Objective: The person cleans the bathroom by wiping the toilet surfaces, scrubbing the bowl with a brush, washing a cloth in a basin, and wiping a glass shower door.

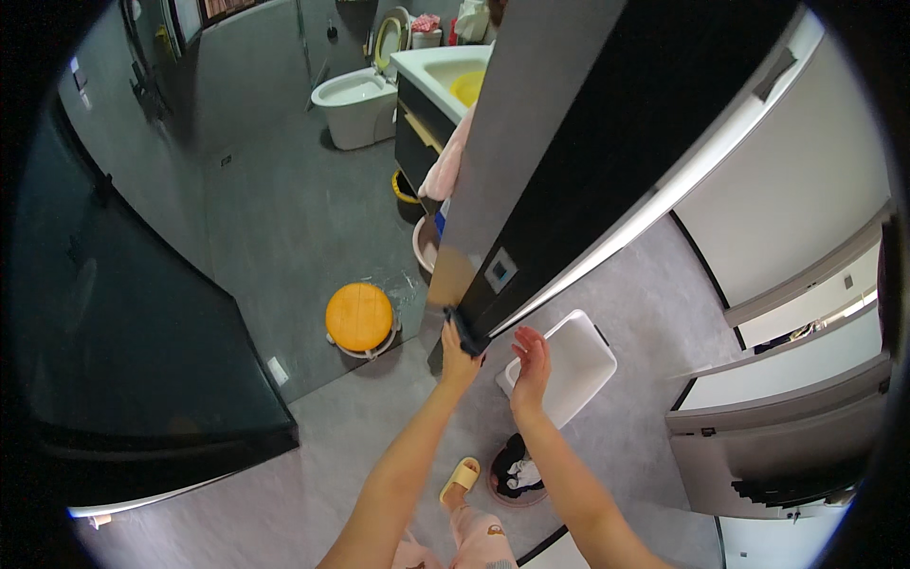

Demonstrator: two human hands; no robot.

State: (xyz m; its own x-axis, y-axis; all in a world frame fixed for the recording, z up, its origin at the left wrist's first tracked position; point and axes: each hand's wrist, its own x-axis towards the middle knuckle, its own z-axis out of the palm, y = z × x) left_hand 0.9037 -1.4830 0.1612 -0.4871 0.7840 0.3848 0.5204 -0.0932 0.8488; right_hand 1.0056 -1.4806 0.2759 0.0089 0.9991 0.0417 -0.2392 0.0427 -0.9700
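My left hand (462, 359) grips a dark object (466, 333), perhaps a door handle or a cloth, against the lower part of a tall black panel (540, 192) with a grey side. A small square metal fitting (500, 270) sits on the panel just above. To the right, my right hand (531, 366) is raised with its fingers apart and nothing seen in it. Below it on the floor stands a white rectangular plastic tub (579, 363). Nearer my feet, a pinkish round basin (522, 500) holds dark and white clothes (525, 473).
A stool with a round orange top (359, 316) stands at the bathroom threshold. Beyond are a toilet (355, 107) and a washbasin cabinet (416, 131). A dark glass door (142, 320) is at left, a grey cabinet (775, 455) at right.
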